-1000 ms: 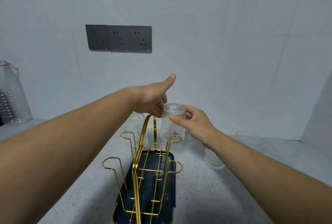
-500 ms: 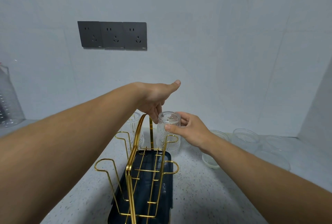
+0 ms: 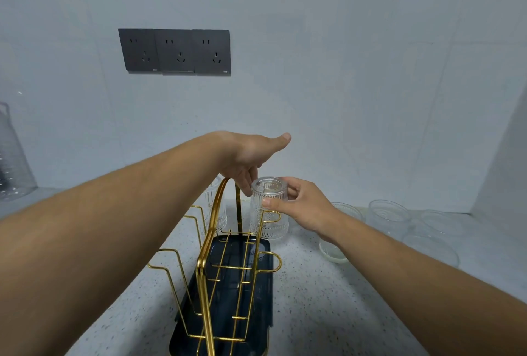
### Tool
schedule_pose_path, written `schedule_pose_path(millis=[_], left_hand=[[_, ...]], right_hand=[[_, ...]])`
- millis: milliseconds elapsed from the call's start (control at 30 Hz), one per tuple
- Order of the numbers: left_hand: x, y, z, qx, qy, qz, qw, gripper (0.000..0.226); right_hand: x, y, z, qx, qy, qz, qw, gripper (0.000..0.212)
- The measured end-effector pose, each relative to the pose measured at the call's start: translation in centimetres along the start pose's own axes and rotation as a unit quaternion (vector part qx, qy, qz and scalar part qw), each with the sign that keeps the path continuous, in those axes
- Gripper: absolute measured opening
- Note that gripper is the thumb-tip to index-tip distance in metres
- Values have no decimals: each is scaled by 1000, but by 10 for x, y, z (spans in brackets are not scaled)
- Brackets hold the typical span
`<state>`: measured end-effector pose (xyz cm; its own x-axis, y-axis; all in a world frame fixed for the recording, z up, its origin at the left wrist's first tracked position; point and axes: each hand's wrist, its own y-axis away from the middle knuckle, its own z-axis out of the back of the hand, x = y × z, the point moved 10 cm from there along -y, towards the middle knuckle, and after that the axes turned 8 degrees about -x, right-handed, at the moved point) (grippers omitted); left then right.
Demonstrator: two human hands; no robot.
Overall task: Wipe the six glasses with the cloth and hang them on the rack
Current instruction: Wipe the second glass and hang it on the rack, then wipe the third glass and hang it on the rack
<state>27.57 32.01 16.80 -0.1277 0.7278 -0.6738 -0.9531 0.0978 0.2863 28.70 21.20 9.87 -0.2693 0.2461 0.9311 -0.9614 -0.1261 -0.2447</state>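
Nearest, on the speckled bench (image 3: 313,313): gold wire rack (image 3: 206,255) standing over a dark tray (image 3: 256,313), near hooks bare. Farther along, at the far right hook: ribbed glass (image 3: 269,207), upturned, set over the hook, rim close to the tray's far corner. Right hand (image 3: 308,207) wrapped round its upper part, thumb on the near side, fingers behind. Left hand (image 3: 245,158) just above, thumb stretched out, fingers pointing down between the rack's handle arch and the glass; no grip evident, contact unclear. Across the handle, on the far left hook: second glass (image 3: 217,213), already hung. To the right, four loose glasses (image 3: 387,218) standing on the bench, well apart from the rack. Cloth out of view. Behind, a grey wall with three dark sockets (image 3: 175,51).

Step in hand, by judgement: hanging the second glass of six. Next move, by judgement: letting go only once the glass sits steady on its hook, then reaching right for a loose glass.
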Motion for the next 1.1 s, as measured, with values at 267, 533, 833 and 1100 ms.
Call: schedule_pose_path(millis=[267,533,833,1100], left_hand=[[1,-5,1,-15,-20,1,1000,101],[-9,5,22,-103,28,-78,991,91],[-82,95,13,-178,55,-247,951,43],[-86,134,-117,-70,72,-249,963,32]], right_hand=[[-1,1,-1,-3,17,-17,1000,54],[25,22,31,-48,74,-13,996,88],[61,111,152,-181,69,-5,981,24],[15,224,244,-223,120,-108,961,13]])
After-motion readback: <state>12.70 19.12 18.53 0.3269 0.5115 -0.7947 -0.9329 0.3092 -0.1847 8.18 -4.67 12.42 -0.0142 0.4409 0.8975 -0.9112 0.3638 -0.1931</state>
